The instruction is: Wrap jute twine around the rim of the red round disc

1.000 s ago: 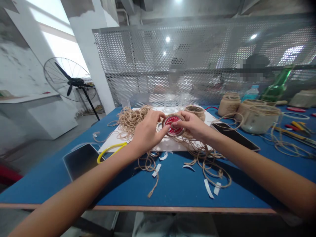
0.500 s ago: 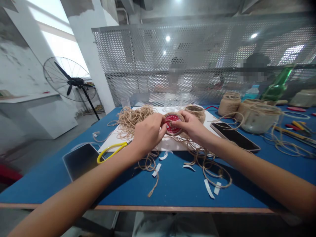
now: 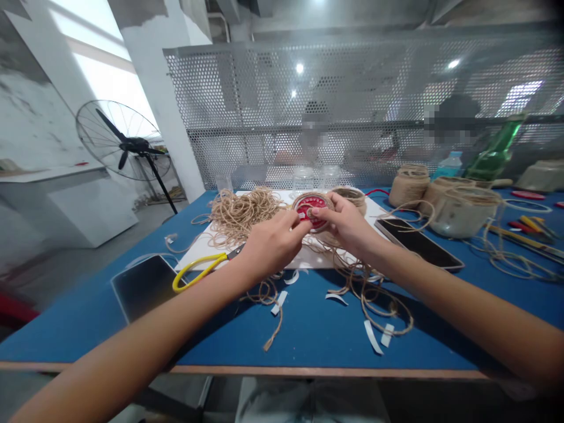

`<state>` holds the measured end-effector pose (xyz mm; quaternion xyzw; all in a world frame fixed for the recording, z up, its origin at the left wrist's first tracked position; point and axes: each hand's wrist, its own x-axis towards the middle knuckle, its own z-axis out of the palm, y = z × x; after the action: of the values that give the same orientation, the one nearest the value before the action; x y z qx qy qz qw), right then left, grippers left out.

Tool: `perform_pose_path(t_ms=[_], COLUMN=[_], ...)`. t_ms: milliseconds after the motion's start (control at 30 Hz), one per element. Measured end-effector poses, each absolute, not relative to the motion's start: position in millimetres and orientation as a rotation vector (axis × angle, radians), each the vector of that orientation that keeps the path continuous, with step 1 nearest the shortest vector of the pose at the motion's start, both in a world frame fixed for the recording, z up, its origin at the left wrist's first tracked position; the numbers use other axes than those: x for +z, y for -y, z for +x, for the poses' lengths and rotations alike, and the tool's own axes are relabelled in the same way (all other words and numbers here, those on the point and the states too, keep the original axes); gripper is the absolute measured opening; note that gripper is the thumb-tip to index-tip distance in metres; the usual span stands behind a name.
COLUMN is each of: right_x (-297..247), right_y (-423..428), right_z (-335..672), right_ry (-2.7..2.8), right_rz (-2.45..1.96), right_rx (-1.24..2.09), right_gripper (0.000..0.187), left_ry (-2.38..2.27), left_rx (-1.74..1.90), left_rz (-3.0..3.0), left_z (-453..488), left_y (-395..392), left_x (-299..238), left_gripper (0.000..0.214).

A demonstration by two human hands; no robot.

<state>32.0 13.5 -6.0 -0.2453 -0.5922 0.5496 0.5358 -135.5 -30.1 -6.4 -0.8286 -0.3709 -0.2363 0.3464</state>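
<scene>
Both my hands hold up a round red lid (image 3: pixel 312 205) with jute twine wound round its rim, above the white board (image 3: pixel 247 249). My left hand (image 3: pixel 269 247) is closed, its fingertips pinching the lid's lower left edge. My right hand (image 3: pixel 343 222) grips the lid's right side, thumb pressed on the red face. Loose twine (image 3: pixel 374 294) trails from the lid down over the blue table (image 3: pixel 308 329). A tangled heap of twine (image 3: pixel 240 212) lies on the board to the left.
Yellow-handled scissors (image 3: pixel 198 271) lie by my left wrist. Phones rest at left (image 3: pixel 143 285) and right (image 3: pixel 418 242). Twine-wrapped jars (image 3: pixel 458 208), a green bottle (image 3: pixel 496 154), glass jars (image 3: pixel 304 179), white paper strips (image 3: pixel 372 336) and tools (image 3: pixel 529 226) stand around. A fan (image 3: pixel 126 145) stands left; people sit behind the mesh screen.
The lid has been lifted slightly and tilted toward me. My left hand has slid lower and to the right under it; my right thumb now presses on its face.
</scene>
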Motion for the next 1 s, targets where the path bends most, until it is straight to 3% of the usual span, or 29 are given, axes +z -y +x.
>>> perform_pose_path(t_ms=[1000], right_x=[1.1], right_y=[-6.7], right_z=[35.8], right_ry=[1.328], right_rz=[-0.532], right_rx=[1.399], right_gripper=[0.018], left_ry=[0.568], left_rx=[-0.685], left_rz=[-2.336], left_z=[-144.5], left_y=[28.8], left_x=[3.8], left_gripper=[0.014])
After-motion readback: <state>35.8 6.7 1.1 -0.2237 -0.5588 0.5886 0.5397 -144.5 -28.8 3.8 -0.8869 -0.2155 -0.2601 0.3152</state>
